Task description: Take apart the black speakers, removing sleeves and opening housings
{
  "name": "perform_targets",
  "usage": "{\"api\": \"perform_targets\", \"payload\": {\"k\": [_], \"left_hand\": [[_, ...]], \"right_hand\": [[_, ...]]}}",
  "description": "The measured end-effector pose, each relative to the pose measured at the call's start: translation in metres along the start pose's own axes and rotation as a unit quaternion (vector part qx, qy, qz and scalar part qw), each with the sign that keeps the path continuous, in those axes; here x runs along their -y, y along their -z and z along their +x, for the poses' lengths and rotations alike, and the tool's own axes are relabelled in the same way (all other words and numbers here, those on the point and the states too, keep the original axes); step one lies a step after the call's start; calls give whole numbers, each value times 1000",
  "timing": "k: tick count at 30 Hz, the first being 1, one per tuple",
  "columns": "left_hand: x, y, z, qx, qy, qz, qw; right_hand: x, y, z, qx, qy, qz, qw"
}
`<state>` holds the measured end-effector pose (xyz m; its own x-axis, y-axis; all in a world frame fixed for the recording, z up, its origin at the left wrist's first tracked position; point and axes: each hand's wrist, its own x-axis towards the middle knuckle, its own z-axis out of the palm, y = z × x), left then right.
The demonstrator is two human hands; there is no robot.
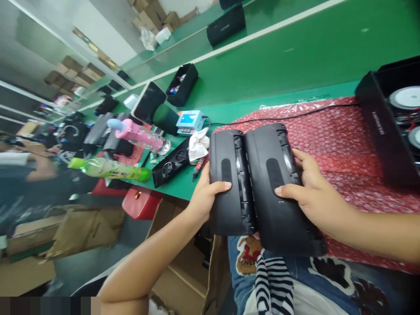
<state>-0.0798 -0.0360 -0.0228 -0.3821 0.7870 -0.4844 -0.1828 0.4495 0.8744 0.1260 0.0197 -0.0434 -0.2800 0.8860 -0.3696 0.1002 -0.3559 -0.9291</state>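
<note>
Two black plastic speaker housings (264, 175) are held up side by side over the bench edge and my lap. My left hand (210, 192) grips the left housing (220, 210), its thumb lying on the front face near a dark oval panel. Around the outer edge of the right one, my right hand (308, 188) is closed, with the thumb near a similar oval panel. Clips or slots run down the long right edge of each housing. Most of the fingers are hidden behind them. Red bubble wrap (344, 153) covers the bench beneath and to the right.
A large black speaker box (377, 127) with white round drivers stands at right. Left are a blue device (190, 121), white tissue (198, 144), a marker (198, 168), a black speaker panel (172, 162) and bottles (111, 169). Below is an open cardboard box (183, 271). Another person's arm (39, 162) shows far left.
</note>
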Motion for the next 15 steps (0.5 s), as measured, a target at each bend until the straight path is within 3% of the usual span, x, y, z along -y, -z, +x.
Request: {"api": "perform_targets", "payload": {"k": [6,15], "left_hand": [[0,1,-1,4,26,-16,1000],[1,0,-1,-6,11,-14,1000]], "right_hand": [[-4,-1,0,3,12,25,1000],[-8,5,0,7,6,-2,1000]]}}
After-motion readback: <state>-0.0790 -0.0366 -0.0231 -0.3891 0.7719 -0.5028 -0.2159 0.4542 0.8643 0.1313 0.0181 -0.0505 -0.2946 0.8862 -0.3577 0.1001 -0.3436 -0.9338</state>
